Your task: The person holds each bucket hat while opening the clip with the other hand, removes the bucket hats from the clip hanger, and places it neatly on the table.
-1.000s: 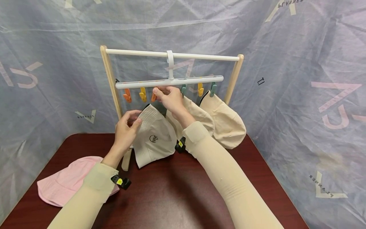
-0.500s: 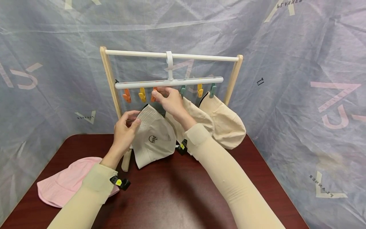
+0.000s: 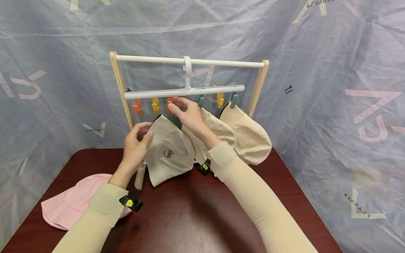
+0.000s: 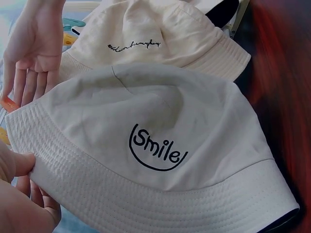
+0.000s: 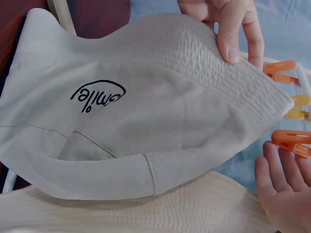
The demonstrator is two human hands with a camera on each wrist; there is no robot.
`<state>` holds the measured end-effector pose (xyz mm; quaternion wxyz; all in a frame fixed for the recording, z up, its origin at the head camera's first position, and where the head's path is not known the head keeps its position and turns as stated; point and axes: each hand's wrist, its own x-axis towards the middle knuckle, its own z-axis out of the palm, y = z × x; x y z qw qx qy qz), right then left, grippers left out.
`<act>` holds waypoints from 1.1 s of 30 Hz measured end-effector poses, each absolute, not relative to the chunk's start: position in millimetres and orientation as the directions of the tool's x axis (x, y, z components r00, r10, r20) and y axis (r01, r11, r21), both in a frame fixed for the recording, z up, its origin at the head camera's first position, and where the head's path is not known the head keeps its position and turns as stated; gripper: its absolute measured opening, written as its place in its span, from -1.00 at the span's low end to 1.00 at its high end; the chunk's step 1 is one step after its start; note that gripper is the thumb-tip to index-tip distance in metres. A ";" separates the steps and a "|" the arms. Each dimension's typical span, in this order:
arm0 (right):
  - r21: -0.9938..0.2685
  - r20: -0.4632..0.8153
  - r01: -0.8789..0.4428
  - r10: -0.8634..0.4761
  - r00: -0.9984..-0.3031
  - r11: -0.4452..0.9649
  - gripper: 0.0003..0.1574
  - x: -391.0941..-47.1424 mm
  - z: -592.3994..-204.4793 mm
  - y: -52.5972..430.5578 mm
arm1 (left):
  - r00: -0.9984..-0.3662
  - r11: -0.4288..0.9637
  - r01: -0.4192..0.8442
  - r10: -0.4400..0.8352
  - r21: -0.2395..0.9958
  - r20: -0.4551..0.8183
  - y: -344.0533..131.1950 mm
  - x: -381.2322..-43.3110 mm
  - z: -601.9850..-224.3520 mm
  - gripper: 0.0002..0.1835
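A light grey bucket hat [image 4: 204,111] with a "Smile" print hangs by its brim from my left hand [image 3: 136,144], whose thumb and fingers pinch the brim edge. My right hand [image 3: 193,116] pinches an orange clothespin [image 3: 170,104] under the white hanger bar [image 3: 152,94]. The hat's upper brim corner points toward that clothespin, just below it, and lies outside its jaws in the right wrist view. To the right, two cream bucket hats [image 3: 245,137] hang by green clothespins [image 3: 234,101]; my right forearm partly covers the nearer one.
A wooden rack [image 3: 118,84] with a white top rod [image 3: 148,58] carries the hanger. Another orange clothespin [image 3: 137,106] and two yellow ones [image 3: 155,105] hang unused. A pink bucket hat [image 3: 72,203] lies at the left on the dark red table [image 3: 177,218], partly under my left forearm.
The hanger bar has shifted slightly left, along with its clothespins. My left hand and the grey hat have drifted a little left too. Both grips stay the same.
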<state>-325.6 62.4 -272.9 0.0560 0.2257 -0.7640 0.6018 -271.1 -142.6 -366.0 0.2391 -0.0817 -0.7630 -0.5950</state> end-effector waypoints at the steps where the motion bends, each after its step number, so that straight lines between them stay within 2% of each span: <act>1: -0.890 0.364 -0.421 -0.284 -0.887 0.176 -0.41 -324.0 -273.2 63.7 | -0.874 0.278 0.407 -0.158 0.870 0.459 -141.2 -267.5 -362.3 -0.63; 6: -0.845 0.410 -0.479 -0.287 -0.866 0.237 -0.41 -314.8 -277.5 73.4 | -0.872 0.285 0.413 -0.152 0.865 0.466 -137.3 -256.4 -350.7 -0.64; 13: -0.827 0.461 -0.516 -0.256 -0.850 0.223 -0.45 -301.8 -288.7 96.0 | -0.853 0.260 0.447 -0.162 0.856 0.495 -146.4 -270.2 -366.1 -0.64; 24: -0.877 0.420 -0.451 -0.195 -0.887 0.167 -0.45 -281.5 -326.7 136.1 | -0.866 0.224 0.438 -0.153 0.871 0.475 -147.3 -265.3 -363.0 -0.64; 33: -0.900 0.371 -0.399 -0.173 -0.912 0.176 -0.42 -270.7 -354.1 156.9 | -0.867 0.196 0.442 -0.157 0.875 0.473 -146.0 -262.6 -362.2 -0.64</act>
